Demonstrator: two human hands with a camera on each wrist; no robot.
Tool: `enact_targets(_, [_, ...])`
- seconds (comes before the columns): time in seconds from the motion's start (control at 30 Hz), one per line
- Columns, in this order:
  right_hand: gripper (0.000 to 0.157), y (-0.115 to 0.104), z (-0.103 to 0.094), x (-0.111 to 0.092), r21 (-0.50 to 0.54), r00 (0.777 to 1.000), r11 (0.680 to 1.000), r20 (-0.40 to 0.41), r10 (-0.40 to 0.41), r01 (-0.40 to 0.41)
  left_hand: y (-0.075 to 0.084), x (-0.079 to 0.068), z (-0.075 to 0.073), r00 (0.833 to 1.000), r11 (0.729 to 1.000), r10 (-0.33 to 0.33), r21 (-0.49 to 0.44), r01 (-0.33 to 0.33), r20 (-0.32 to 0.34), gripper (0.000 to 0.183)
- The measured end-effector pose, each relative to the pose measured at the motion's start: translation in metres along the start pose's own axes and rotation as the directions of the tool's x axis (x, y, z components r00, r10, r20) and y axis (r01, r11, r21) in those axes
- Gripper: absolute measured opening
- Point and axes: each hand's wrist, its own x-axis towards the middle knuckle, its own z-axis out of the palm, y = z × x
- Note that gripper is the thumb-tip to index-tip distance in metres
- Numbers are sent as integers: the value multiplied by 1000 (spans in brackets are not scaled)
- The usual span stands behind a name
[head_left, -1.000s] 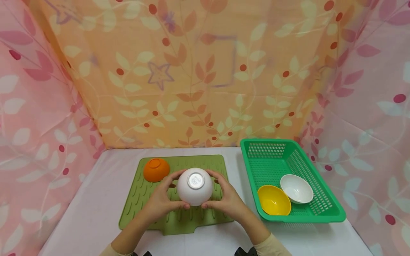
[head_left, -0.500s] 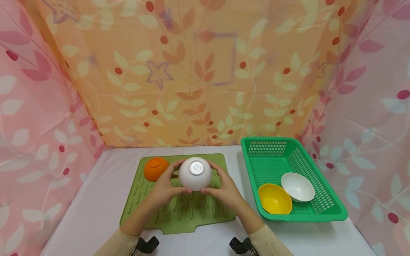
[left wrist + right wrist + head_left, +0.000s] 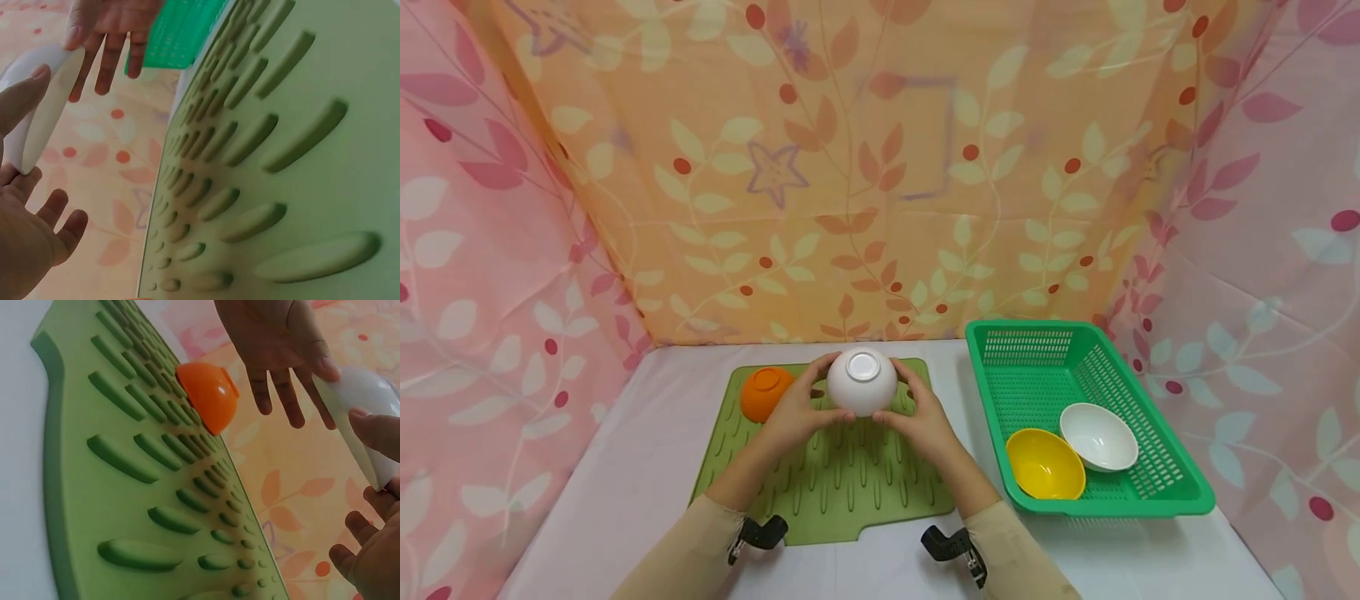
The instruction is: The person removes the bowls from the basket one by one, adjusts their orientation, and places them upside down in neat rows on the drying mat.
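A white bowl, base up, is held between both hands above the green ridged mat. My left hand grips its left side, thumb at the near rim and fingers behind. On the opposite side my right hand holds it the same way. Both wrist views show the white bowl raised off the mat, rim down, with thumbs on its wall and fingertips at its rim. An orange bowl lies upside down on the mat's far left part, near the left hand.
To the right stands a green basket with slotted walls. Inside it, a yellow bowl and another white bowl sit side by side at the near end. Patterned curtains close off the back and both sides of the white table.
Both hands have carried the white bowl away from the body, toward the far part of the mat. The orange bowl and the basket's bowls have stayed in place.
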Motion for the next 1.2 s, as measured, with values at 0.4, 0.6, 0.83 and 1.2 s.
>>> enact_targets(0.4, [92, 29, -1, 30, -32, 996, 995, -27, 89, -90, -26, 37, 9, 996, 998, -64, 1, 64, 67, 103])
enact_targets(0.6, [92, 42, -2, 40, -50, 993, 992, 4, 116, -116, -34, 47, 14, 993, 993, -106, 52, 103, 45, 104])
enact_targets(0.83, [86, 58, -4, 41, -62, 992, 990, 12, 129, -128, -44, 52, 24, 986, 979, -158, 135, 150, 54, 105])
enact_targets(1.2, [83, 65, -4, 49, -141, 986, 977, 30, 165, -159, -52, 59, 27, 984, 970, -172, 180, 161, 47, 101])
